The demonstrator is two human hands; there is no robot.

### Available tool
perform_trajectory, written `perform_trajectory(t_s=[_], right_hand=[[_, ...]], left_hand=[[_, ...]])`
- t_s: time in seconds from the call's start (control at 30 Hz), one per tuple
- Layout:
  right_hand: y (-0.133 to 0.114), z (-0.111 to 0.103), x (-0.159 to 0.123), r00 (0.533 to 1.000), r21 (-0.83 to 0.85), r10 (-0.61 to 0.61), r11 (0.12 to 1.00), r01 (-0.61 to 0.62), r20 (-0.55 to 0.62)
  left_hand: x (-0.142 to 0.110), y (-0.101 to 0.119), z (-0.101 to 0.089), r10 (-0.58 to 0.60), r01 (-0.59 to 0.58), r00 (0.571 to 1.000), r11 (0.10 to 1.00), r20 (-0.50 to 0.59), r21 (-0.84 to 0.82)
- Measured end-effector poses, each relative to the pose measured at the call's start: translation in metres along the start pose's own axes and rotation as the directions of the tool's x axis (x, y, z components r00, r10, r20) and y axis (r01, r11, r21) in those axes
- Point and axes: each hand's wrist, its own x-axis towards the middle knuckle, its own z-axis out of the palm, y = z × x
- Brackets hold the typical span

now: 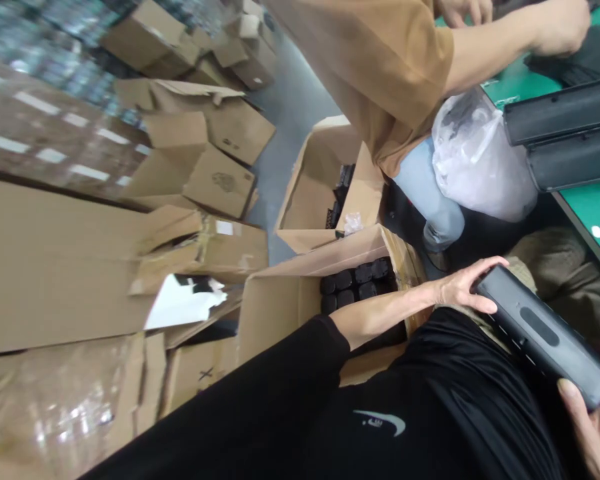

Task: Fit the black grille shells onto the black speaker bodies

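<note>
My left hand (461, 287) grips the near end of a long dark grey plastic part (540, 333) held over my lap. At the bottom right corner, my right hand (593, 427) holds that part's other end. Just left of my left forearm stands an open cardboard box (280, 300) packed with several black cylindrical pieces (357, 280). The view is tilted hard to one side.
A co-worker in a brown shirt (380, 67) sits beside me, hands on dark items at the green table (595, 207). Two dark grey parts (565, 133) lie on that table. A clear plastic bag (475, 160), another open box (325, 187) and several cardboard cartons (205, 153) surround us.
</note>
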Motion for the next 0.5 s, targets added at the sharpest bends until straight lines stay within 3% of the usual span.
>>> perform_trajectory(t_s=[0.3, 0.5], right_hand=[[-0.009, 0.013, 0.003, 0.992, 0.015, 0.04, 0.999, -0.038, -0.12], [0.0, 0.006, 0.005, 0.998, -0.022, 0.001, 1.0, -0.003, -0.071]], left_hand=[[-0.003, -0.006, 0.016, 0.025, -0.03, 0.988, 0.999, -0.153, -0.03], [-0.003, -0.004, 0.014, 0.032, -0.034, 0.99, 0.999, -0.137, -0.008]])
